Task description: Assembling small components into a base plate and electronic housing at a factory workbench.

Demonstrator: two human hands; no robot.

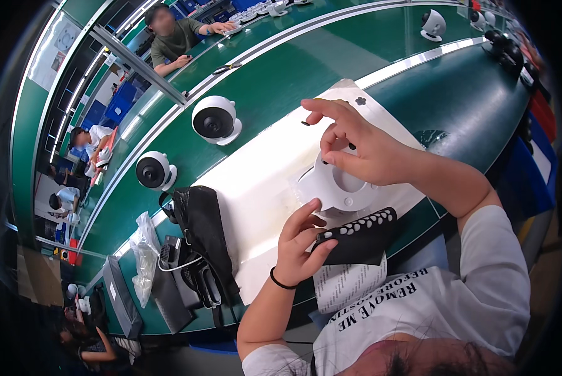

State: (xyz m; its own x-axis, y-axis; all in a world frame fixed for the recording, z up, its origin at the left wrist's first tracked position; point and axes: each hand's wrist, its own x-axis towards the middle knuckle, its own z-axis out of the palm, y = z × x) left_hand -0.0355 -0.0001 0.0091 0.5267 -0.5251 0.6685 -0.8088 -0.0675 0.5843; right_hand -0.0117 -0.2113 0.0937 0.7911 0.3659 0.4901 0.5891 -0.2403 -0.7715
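Observation:
A white rounded housing (350,188) with a round opening lies on the pale mat in front of me. My right hand (362,144) is over it. Its index finger stretches out while thumb and a curled finger come together at the opening; a dark bit shows there, too small to name. A small black piece (305,123) is just below the outstretched fingertips. My left hand (301,244) is at the housing's near left, index fingertip against its edge. The thumb and another finger close on the left end of a black strip with white ovals (362,227).
A black flower-shaped piece (360,101) lies on the pale mat (256,194). Left of it are a black bag (199,219), clear plastic (144,257) and two white ball-shaped cameras (215,120). Printed paper (350,285) hangs at the near edge. Co-workers sit across the green bench.

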